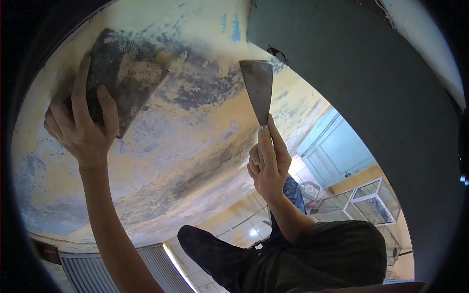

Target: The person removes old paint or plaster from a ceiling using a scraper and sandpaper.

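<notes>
My left hand (85,122) grips a dark, flat, roughly rectangular plate (110,73) by its near left edge, thumb on its face and fingers along the side. Pale crumbs and dust lie on the plate, which overlaps the wall in this view. In my right hand (271,163) is a putty knife (258,85), held by its light handle with the index finger stretched toward the blade. Its wide metal blade points up, in front of the stained wall (195,117), where yellow paint has peeled to grey and bluish patches.
A dark grey-green surface (351,68) slants along the right. Far below are a light blue door (337,146), a white-framed glass case (373,202), a tiled floor (200,278) and a corrugated grey shutter (88,271). My dark-clothed legs (337,254) show at the bottom.
</notes>
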A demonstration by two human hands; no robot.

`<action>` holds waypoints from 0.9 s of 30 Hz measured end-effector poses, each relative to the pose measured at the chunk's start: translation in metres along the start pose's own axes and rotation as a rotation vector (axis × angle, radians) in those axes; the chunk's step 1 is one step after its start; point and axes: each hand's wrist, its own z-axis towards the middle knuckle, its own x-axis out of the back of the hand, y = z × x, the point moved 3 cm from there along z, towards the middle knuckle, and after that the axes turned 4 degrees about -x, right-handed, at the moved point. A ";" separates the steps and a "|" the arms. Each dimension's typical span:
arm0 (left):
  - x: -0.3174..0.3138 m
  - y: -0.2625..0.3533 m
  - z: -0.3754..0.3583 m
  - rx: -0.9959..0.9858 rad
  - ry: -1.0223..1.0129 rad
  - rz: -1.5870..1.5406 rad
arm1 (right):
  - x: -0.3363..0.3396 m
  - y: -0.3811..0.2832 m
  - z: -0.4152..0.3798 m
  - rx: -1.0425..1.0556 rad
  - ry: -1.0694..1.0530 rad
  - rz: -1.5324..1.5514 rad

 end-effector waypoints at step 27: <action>-0.009 -0.011 -0.011 -0.133 -0.010 0.014 | -0.003 -0.002 -0.007 0.069 0.096 0.068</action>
